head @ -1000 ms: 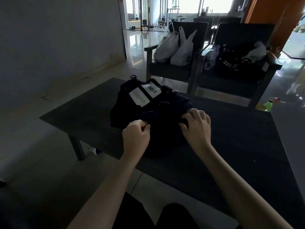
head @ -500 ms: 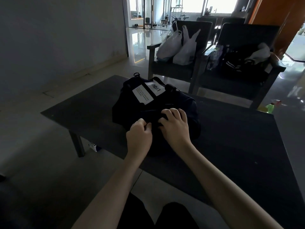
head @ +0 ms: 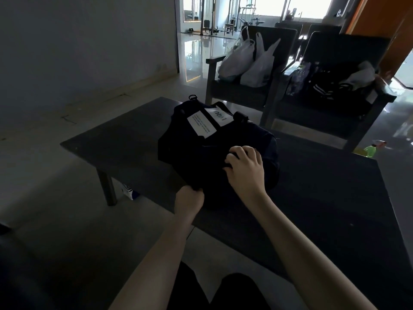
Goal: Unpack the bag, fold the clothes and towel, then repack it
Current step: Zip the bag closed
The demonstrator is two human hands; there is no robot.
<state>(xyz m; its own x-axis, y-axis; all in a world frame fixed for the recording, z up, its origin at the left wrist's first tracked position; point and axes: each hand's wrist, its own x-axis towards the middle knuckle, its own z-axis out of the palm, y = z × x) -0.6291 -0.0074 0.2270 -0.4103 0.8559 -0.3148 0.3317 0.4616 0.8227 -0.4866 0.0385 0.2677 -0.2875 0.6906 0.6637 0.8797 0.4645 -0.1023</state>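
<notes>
Unpacking barely begun: the black bag [head: 201,157] looks unopened.
In a dim room with two armchairs [head: 241,95] behind, a dark low surface [head: 312,198] carries the bag near its front edge. The right hand [head: 244,166] curls its fingers into the top fabric and the left hand [head: 190,198] pinches the near corner. Next is probably finding the opening.

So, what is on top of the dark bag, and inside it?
Two white labels and the right hand, fingers curled, are on the bag; the left hand grips its near edge. The inside is covered.
</notes>
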